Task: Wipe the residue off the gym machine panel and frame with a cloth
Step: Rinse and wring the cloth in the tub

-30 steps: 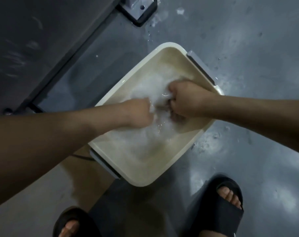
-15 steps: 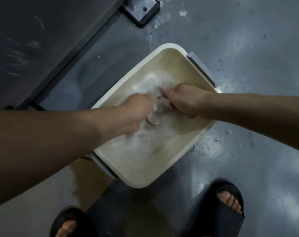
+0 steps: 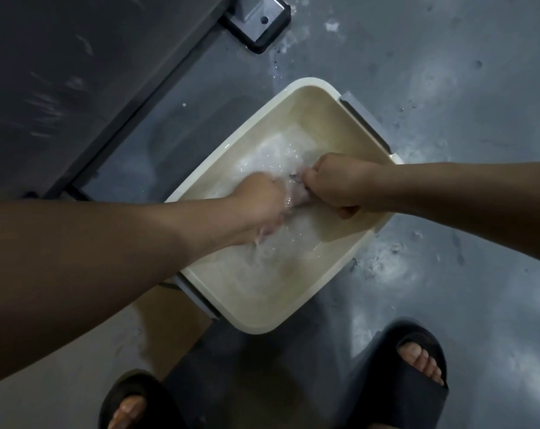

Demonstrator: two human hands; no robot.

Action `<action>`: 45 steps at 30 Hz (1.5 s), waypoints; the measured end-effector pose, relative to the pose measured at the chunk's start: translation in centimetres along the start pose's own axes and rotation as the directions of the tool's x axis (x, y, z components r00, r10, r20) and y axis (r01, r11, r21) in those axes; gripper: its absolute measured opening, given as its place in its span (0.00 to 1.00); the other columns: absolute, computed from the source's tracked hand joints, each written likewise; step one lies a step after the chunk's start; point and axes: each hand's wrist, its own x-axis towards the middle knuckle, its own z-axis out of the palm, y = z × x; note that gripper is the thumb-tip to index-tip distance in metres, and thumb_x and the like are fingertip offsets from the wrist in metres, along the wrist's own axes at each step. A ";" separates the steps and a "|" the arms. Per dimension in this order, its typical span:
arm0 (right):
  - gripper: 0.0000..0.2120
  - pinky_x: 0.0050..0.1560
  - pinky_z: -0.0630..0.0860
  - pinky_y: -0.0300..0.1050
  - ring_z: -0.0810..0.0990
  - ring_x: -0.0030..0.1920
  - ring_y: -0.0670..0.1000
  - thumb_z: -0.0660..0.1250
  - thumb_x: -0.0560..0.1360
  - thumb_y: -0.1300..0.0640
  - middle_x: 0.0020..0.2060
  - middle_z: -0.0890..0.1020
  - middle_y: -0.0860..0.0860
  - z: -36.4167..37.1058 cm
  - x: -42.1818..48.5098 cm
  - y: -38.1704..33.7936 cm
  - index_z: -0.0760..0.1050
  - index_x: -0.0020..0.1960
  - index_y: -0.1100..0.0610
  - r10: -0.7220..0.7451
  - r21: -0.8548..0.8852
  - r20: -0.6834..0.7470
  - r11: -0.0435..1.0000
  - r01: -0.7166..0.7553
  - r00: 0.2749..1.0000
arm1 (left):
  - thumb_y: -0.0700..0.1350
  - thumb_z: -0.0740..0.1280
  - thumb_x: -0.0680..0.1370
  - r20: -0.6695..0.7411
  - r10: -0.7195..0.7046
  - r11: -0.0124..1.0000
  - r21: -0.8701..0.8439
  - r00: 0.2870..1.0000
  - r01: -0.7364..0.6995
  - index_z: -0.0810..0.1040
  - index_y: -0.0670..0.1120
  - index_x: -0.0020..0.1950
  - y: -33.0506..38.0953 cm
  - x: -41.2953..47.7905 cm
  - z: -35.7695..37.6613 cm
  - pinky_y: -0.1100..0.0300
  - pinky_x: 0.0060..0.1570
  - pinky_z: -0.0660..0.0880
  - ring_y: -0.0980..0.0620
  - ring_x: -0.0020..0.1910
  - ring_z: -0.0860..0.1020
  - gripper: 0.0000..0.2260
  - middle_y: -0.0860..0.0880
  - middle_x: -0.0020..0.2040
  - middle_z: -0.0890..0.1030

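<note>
Sandals: two, black and open-toed, one on each foot; the left sandal (image 3: 132, 397) is at 7 o'clock in the view and the right sandal (image 3: 417, 366) at 5 o'clock, well apart, toes pointing toward the basin.
Floor: grey floor (image 3: 448, 88) with pale wet patches and scattered droplets around the basin; a tan patch (image 3: 169, 320) lies under the basin's near corner at 7 o'clock.
Basin: one cream rectangular basin (image 3: 253, 329) sits on the floor at the centre, turned cornerwise, holding cloudy, splashing water (image 3: 272, 162).
Handles: two grey handles, the near handle (image 3: 197, 295) on the basin's 7 o'clock end and the far handle (image 3: 364, 125) on its 1 o'clock end.
Arms: two bare forearms, coming in from 9 o'clock and 3 o'clock and meeting over the basin.
Left hand: the left hand (image 3: 259, 202) is down in the water, fingers curled round one end of the cloth, blurred by the splash.
Right hand: the right hand (image 3: 333, 184) is a tight fist clenched on the other end, just beside the left hand.
Cloth: one wet cloth (image 3: 296, 196), a short pale twist showing between the two hands, inside the basin above the water.
Machine: one dark panel (image 3: 61, 72) at 10 o'clock with pale smears on it, edged by a dark frame bar (image 3: 132, 119).
Foot plate: one foot plate (image 3: 256, 23) at 12 o'clock, with one hole showing.
</note>
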 end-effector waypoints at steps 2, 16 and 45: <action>0.21 0.31 0.78 0.42 0.77 0.32 0.54 0.56 0.85 0.46 0.35 0.78 0.56 0.5 0.0 0.0 0.76 0.45 0.59 0.059 0.262 0.080 0.962 -0.079 0.995 | 0.47 0.55 0.86 0.005 -0.036 0.999 -0.020 0.999 0.037 0.71 0.49 0.41 -0.1 0.2 0.2 0.68 0.28 0.59 0.52 0.23 0.64 0.15 0.46 0.30 0.68; 0.16 0.27 0.74 0.41 0.76 0.26 0.56 0.59 0.83 0.54 0.32 0.79 0.59 0.8 0.4 -0.7 0.78 0.43 0.62 0.016 0.162 -0.065 0.987 -0.005 0.998 | 0.43 0.60 0.83 0.082 0.095 0.980 -0.183 0.992 -0.079 0.75 0.42 0.54 -0.8 -0.4 -0.8 0.58 0.30 0.66 0.50 0.26 0.67 0.06 0.42 0.38 0.76; 0.22 0.25 0.64 0.38 0.66 0.27 0.51 0.53 0.81 0.47 0.33 0.74 0.57 2.9 -2.1 -1.8 0.77 0.43 0.62 -0.060 0.494 0.289 0.864 -0.095 0.955 | 0.49 0.57 0.82 -0.102 -0.118 0.941 -0.330 0.988 0.079 0.82 0.45 0.55 -1.8 0.3 0.0 0.55 0.35 0.79 0.43 0.39 0.83 0.15 0.42 0.46 0.85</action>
